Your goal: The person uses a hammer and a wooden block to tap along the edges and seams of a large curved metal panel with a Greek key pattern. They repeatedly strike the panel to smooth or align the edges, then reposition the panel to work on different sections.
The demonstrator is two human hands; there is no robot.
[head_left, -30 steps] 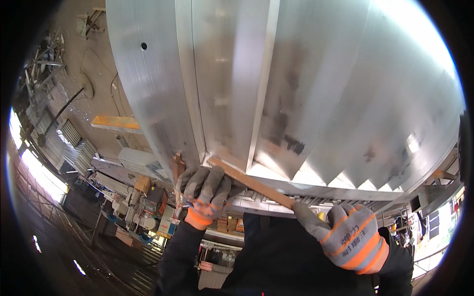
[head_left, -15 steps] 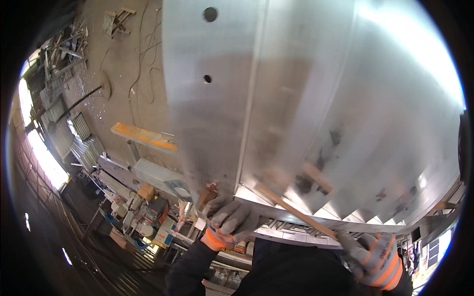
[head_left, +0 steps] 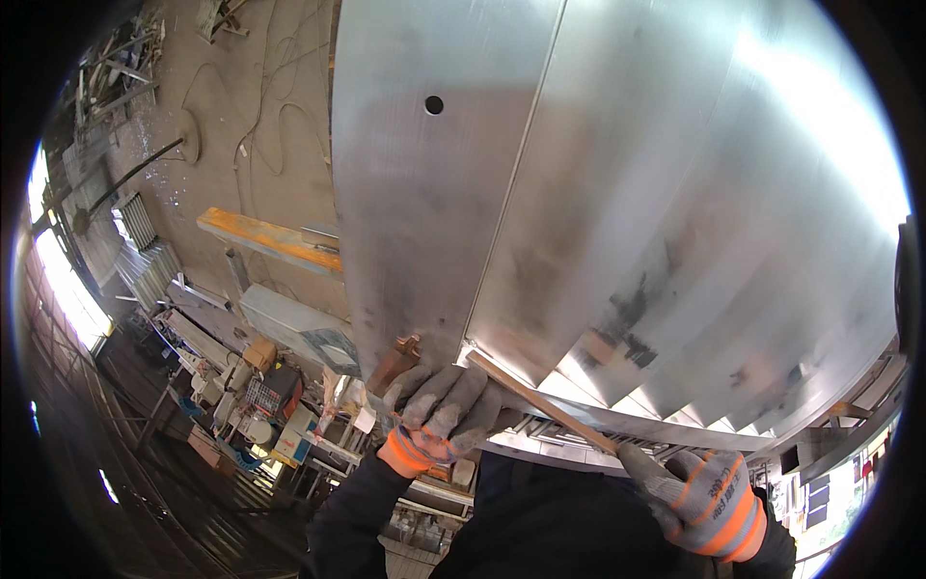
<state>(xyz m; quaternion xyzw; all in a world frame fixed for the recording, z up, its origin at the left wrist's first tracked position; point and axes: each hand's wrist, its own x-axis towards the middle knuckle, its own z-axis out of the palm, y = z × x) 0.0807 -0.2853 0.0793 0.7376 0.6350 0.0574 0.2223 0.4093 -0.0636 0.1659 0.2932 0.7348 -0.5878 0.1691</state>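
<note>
The right hand (head_left: 709, 502), in a grey glove with orange stripes, is closed around the lower end of a long wooden handle (head_left: 540, 403) at about five o'clock in the view. The handle runs up and to the left, toward ten o'clock, to meet the lower edge of a large sheet-metal panel (head_left: 617, 212). The left hand (head_left: 439, 410), in a matching grey glove with an orange cuff, sits at about six o'clock with its fingers curled over that lower edge, touching the metal just beside a rusty brown clamp-like piece (head_left: 395, 362) at its eleven o'clock; whether the hand also grips that piece cannot be told.

The panel fills the middle and the right, from twelve to four o'clock, with a raised seam running down it and a round hole (head_left: 434, 104) near the top left.

At eight o'clock, far below, cluttered shelves and crates (head_left: 256, 405) hold small items too small to identify. An orange beam (head_left: 270, 241) lies at nine o'clock on the concrete floor (head_left: 251, 116).
</note>
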